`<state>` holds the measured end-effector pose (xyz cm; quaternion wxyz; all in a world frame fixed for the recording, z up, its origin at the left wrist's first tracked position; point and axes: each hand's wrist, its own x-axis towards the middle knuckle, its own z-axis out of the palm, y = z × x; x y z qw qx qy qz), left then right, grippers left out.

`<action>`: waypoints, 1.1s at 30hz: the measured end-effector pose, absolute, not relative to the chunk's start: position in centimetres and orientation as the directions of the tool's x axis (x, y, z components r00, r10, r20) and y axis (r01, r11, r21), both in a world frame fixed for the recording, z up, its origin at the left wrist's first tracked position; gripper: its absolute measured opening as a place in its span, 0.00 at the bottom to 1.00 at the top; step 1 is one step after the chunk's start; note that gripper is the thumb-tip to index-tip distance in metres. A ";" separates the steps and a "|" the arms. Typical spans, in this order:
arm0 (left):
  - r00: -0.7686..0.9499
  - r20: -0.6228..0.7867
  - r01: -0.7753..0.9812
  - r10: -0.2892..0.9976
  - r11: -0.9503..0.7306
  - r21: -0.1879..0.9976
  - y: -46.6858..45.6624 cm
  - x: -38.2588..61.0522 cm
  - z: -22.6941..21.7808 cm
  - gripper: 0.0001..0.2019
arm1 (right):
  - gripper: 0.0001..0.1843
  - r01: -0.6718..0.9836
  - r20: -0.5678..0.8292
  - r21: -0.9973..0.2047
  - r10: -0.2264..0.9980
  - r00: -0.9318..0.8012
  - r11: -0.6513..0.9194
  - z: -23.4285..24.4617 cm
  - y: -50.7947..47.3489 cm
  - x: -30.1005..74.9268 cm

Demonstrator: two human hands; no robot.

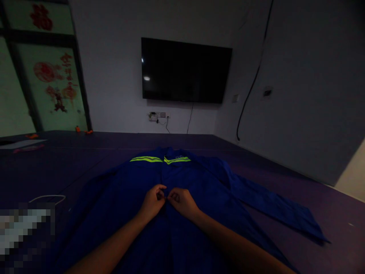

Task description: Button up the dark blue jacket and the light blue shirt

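Observation:
A blue work jacket (pixel 196 182) with yellow-green reflective strips (pixel 148 159) across the chest lies spread on the floor, collar away from me. Its right-side sleeve (pixel 281 205) stretches out flat to the right. At the middle of the front opening, my left hand (pixel 153 199) is closed in a pinch on the cloth edge. Close beside it my right hand (pixel 184 201) also pinches the front edge, fingertips almost meeting the left ones. Whatever small fastening lies between the fingertips is too dark to make out.
Dark purple flooring (pixel 114 142) surrounds the jacket. A white cord loop (pixel 48 197) and a blurred-out patch (pixel 23 228) are at the left. Small orange objects (pixel 89 132) lie by the glass door (pixel 54 83). A television (pixel 186 70) hangs on the far wall.

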<state>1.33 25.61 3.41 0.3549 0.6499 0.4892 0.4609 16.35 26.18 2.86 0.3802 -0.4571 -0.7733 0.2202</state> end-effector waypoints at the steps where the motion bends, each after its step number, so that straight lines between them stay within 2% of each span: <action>1: 0.098 0.254 0.318 0.962 -0.272 0.908 25.6 1.3 3.4 0.18 | 0.06 0.538 0.390 -0.686 0.872 -0.296 0.490 2.9 26.2 16.4; 10: 0.104 0.273 0.446 0.956 -0.291 0.847 25.3 1.3 3.8 0.15 | 0.07 0.565 0.431 -0.633 0.847 -0.311 0.529 3.2 25.9 16.4; 18: 0.135 0.287 0.454 0.949 -0.316 0.833 25.4 1.2 3.5 0.16 | 0.08 0.630 0.448 -0.533 0.820 -0.357 0.565 3.5 25.6 16.4; 33: 0.148 0.304 0.418 0.941 -0.338 0.843 25.8 1.1 3.1 0.16 | 0.07 0.612 0.419 -0.575 0.838 -0.349 0.542 3.1 26.0 16.6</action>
